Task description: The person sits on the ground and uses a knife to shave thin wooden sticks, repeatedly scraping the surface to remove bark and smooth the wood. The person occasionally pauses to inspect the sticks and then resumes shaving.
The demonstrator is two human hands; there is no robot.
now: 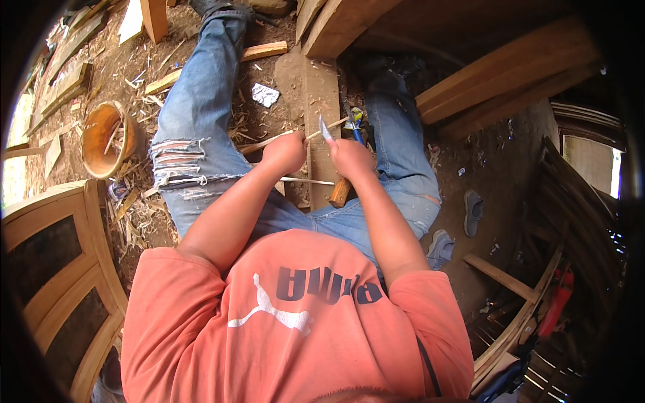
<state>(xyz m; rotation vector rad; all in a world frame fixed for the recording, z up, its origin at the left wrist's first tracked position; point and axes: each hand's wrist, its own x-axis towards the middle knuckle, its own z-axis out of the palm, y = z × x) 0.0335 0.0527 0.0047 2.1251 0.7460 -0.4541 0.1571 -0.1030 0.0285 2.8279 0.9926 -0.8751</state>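
At twelve o'clock: slender pale wooden stick (314,135), apparently being whittled.
Left hand (285,153) closed on stick, right hand (353,160) on silver-bladed knife (325,128); next stroke, I judge, wants the stick steady.

I hold a knife (324,128), its silvery blade pointing forward, beside a slim, pale wooden stick (314,135) slanting forward to the right.

Orange-brown bucket (99,149), small whitish scrap (265,95) — and grey shoes (473,213) on the dirt floor (485,153).
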